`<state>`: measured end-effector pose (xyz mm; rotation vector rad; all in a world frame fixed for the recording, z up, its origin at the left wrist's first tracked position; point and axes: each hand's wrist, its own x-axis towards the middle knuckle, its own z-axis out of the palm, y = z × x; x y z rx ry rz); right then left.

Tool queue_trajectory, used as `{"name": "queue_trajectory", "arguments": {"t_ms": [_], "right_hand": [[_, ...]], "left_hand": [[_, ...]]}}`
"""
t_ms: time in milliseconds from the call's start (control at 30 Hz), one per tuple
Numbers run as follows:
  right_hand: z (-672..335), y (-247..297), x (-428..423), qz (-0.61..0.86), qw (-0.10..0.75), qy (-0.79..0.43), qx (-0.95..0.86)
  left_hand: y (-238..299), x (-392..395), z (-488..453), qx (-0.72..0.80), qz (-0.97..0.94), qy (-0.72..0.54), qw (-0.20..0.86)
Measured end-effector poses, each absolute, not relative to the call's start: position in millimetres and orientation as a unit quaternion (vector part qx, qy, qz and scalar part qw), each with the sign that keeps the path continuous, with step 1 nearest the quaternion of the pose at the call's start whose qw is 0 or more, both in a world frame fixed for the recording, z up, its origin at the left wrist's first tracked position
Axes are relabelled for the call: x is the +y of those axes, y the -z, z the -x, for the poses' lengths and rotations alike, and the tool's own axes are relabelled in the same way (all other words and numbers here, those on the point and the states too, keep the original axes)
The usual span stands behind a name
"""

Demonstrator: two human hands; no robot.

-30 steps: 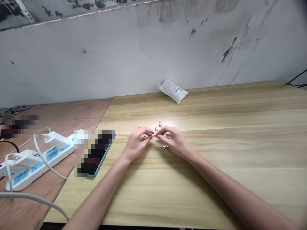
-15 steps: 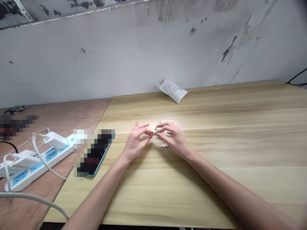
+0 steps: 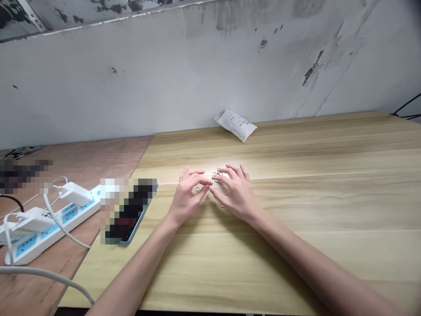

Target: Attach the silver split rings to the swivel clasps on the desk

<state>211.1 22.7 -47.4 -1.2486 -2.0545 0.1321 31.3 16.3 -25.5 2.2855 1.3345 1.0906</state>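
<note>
My left hand has its thumb and forefinger pinched around a small metal ring, which is mostly covered by the fingertips. Just to the right, my right hand is open, its fingers spread low over the table. Under and beyond those fingers lies a little heap of metal rings and clasps. One loose ring sits beside the left palm. Part of a snap-hook clasp shows below the right thumb; the hand hides the rest.
A white labelled packet lies by the wall at the back of the wooden table. On the left are a blue-edged phone, partly pixelated, and a power strip with white chargers and cables.
My right hand has let go at the left fingertips; its fingers have spread and it has moved slightly down, covering most of the clasp. The left hand has stayed nearly still.
</note>
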Motion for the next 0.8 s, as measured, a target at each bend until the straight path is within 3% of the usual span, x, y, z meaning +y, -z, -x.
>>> {"name": "queue_trajectory", "arguments": {"t_ms": [500, 633, 800], "right_hand": [[-192.0, 48.5, 14.8, 0.478, 0.315, 0.042, -0.819], [-192.8, 50.1, 16.1, 0.457, 0.319, 0.034, -0.829], [-193.9, 51.4, 18.8, 0.434, 0.345, 0.019, -0.832]], "left_hand": [[27.2, 8.6, -42.8, 0.427, -0.777, -0.447, 0.117], [26.9, 11.8, -40.5, 0.435, -0.751, -0.466, 0.175], [28.6, 19.7, -33.7, 0.452, -0.673, -0.489, 0.323]]}}
